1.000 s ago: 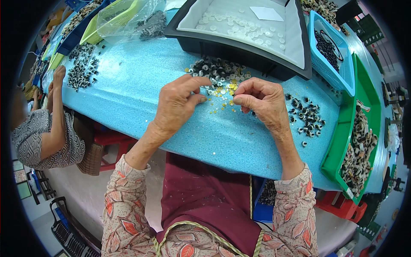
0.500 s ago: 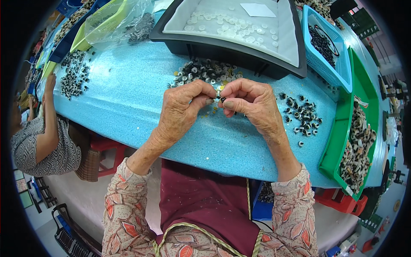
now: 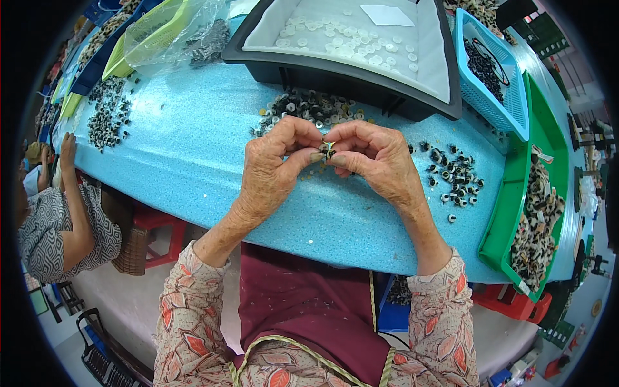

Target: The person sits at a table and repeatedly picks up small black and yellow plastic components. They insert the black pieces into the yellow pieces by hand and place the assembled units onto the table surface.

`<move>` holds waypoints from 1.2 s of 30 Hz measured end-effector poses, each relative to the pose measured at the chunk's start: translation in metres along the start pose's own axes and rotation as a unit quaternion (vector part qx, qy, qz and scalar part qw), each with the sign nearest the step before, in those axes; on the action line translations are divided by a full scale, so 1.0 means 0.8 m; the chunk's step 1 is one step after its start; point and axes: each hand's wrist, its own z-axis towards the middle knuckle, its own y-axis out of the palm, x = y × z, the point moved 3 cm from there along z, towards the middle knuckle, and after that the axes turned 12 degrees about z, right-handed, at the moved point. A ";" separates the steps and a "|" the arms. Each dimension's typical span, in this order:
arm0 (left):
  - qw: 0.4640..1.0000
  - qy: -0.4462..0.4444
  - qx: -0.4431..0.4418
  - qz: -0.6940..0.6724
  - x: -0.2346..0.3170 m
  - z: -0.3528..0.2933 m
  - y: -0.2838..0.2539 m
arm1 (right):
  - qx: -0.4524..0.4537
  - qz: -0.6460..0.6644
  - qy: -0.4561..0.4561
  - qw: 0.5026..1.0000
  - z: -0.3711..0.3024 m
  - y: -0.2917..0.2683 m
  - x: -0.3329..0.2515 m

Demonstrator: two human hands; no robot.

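Note:
Above the blue tabletop, my two hands meet fingertip to fingertip. A tiny black piece with a pale part sits between them, mostly covered by the fingers. My left hand pinches it with thumb and forefinger from one side. From the other side my right hand pinches it too, its other fingers curled in. Just beyond my fingers lies a heap of small black and white pieces with some yellow bits. Right of my right hand spreads a group of black and white button-like pieces.
Beyond the heap stands a black tray lined in white, holding pale discs. On the right are a light-blue basket and a green tray with spotted furry pieces. At left, a person sits near another pile.
My fingertips have drawn closer together around the small piece, and my right hand has shifted slightly left. The person at the left has moved their arm down toward the table edge.

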 end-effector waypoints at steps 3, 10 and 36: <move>0.996 -0.069 -0.013 -0.048 -0.003 0.000 -0.001 | -0.004 -0.012 -0.024 1.000 -0.002 0.003 0.001; 0.983 -0.125 -0.025 -0.135 -0.006 0.005 -0.007 | -0.016 -0.015 -0.038 0.999 -0.002 0.005 -0.006; 0.998 -0.066 -0.012 -0.012 0.002 0.003 -0.007 | -0.027 -0.043 -0.041 0.998 -0.003 0.000 -0.010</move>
